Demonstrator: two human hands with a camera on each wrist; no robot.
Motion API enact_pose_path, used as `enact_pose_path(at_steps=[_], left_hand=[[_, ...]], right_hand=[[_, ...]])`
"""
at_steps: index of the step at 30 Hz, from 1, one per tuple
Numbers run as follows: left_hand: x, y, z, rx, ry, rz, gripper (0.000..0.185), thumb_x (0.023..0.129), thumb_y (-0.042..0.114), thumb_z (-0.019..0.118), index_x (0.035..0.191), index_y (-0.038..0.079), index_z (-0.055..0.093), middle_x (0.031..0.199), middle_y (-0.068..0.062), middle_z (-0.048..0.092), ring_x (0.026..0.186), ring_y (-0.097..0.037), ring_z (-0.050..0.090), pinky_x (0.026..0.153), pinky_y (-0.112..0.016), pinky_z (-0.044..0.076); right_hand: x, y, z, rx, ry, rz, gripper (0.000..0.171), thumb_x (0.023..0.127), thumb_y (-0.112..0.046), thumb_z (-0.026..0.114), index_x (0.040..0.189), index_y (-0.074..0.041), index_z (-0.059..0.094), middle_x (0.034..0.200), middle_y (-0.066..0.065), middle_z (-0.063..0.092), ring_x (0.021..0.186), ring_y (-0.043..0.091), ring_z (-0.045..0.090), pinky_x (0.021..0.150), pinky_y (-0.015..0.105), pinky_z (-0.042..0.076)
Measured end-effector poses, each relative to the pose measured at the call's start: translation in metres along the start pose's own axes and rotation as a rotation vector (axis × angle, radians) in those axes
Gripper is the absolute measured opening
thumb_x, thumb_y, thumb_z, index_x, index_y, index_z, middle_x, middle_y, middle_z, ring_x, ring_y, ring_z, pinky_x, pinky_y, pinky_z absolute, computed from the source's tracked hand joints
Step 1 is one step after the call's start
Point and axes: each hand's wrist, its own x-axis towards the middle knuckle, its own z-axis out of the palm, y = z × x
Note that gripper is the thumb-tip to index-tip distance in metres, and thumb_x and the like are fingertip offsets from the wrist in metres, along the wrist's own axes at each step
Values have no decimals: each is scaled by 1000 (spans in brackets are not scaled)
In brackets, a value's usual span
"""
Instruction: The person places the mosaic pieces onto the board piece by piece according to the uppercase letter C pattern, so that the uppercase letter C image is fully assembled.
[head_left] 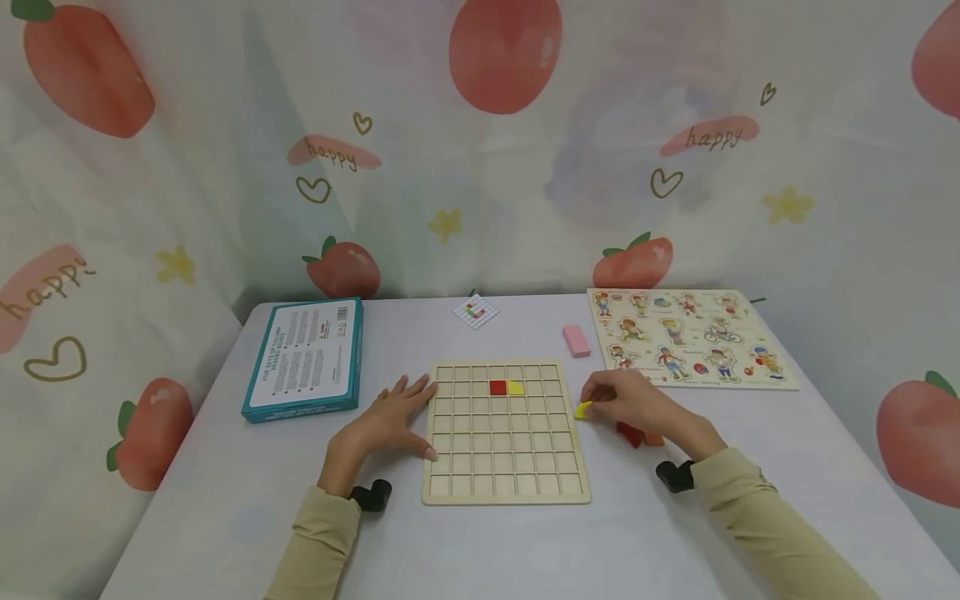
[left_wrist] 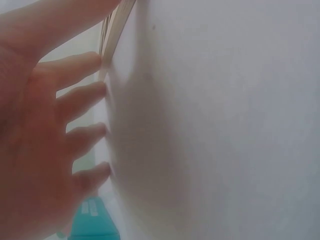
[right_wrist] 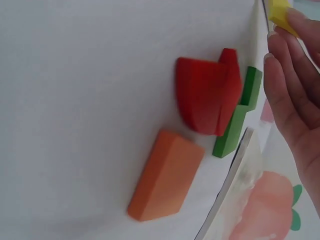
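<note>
A wooden grid board [head_left: 504, 503] lies on the white table, with a red square block [head_left: 498, 387] and a yellow block with a slanted side [head_left: 515, 387] side by side in its upper cells. My left hand [head_left: 384, 422] rests at the board's left edge, fingers spread. Just off the right edge, my right hand [head_left: 637, 402] pinches a yellow block [right_wrist: 278, 13] between thumb and fingers. Below that hand, the right wrist view holds red blocks [right_wrist: 197, 95], one with a curved side, an orange rectangular block [right_wrist: 167, 177] and green blocks [right_wrist: 231, 132].
A teal box [head_left: 303, 358] lies at the left. Behind the board is a small card with a coloured grid pattern [head_left: 476, 312]. A pink block [head_left: 576, 341] sits near a picture board [head_left: 690, 337] at the back right.
</note>
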Motion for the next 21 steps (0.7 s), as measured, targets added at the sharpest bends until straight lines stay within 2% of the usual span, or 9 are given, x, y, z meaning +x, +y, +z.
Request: enact_pose_path(at_steps=[4, 10, 14, 21], left_hand=[[0, 0, 0, -4, -1, -3, 109, 64, 41, 88, 154, 17, 30, 164, -2, 17, 153, -31, 1, 123, -55, 4], [1, 0, -1, -4, -2, -8, 110, 64, 41, 88, 154, 19, 29, 164, 0, 16, 153, -30, 0, 124, -54, 3], [1, 1, -1, -9, -4, 5, 109, 64, 40, 88, 154, 18, 29, 164, -2, 16, 153, -31, 1, 123, -55, 4], [1, 2, -2, -18, 3, 4, 109, 64, 39, 89, 153, 17, 30, 164, -3, 17, 153, -32, 1, 123, -56, 3]], right_hand=[[8, -4, 0, 36, 22, -3, 10, 86, -12, 72, 95, -15, 68, 90, -4, 70, 82, 10, 63, 76, 21, 53], [21, -14, 3, 129, 49, -37, 9, 86, -14, 73, 94, -13, 69, 89, -2, 71, 80, 10, 65, 73, 20, 54], [30, -21, 7, 164, 62, -29, 12, 86, -16, 73, 97, -12, 71, 91, 0, 72, 81, 10, 66, 74, 20, 54], [46, -34, 13, 228, 18, -15, 16, 87, -12, 71, 103, -9, 75, 103, 7, 74, 85, 12, 65, 75, 19, 53]])
